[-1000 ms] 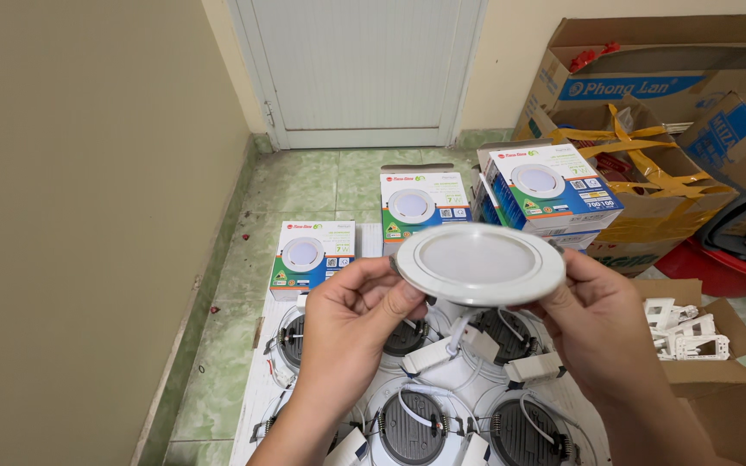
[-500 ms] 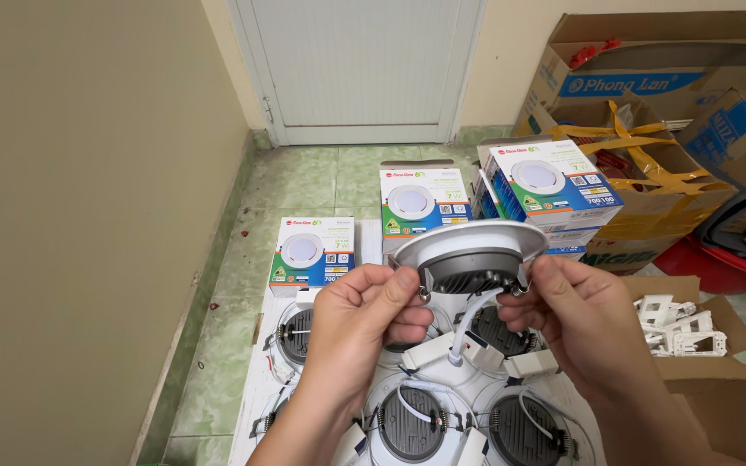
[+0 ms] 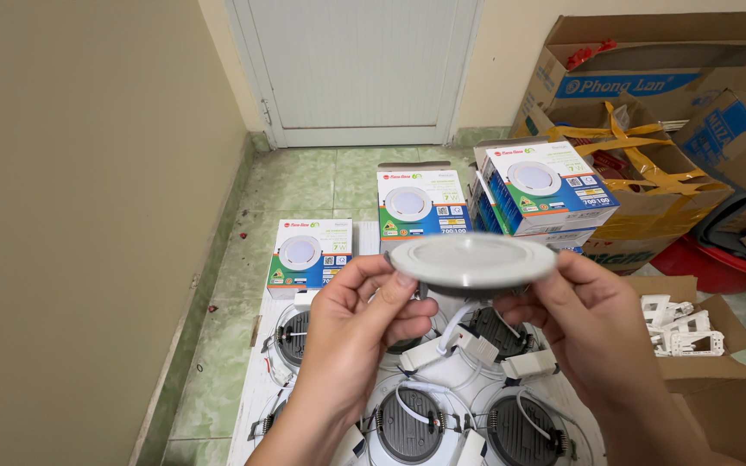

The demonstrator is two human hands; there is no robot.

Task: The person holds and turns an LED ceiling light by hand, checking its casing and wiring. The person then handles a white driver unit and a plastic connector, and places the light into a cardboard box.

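Downlight (image 3: 473, 260), a round white disc with a flat frosted face, sits in mid-air between both hands, over the rows of like fittings (image 3: 412, 414) lying face down on the white sheet below. Half a second ago it was tipped so that its ribbed back and rim showed; now it lies nearly level, face up, seen almost edge-on. The left hand (image 3: 357, 321) pinches the left rim, thumb and forefinger clamped on it, the other fingers curled under. The right hand (image 3: 587, 324) grips the right rim, thumb on top and fingers closed beneath. A white wire with its connector (image 3: 452, 336) hangs from the underside. Printed boxes (image 3: 421, 204) stand on the green tiles beyond, with cardboard cartons (image 3: 649, 147) at right.
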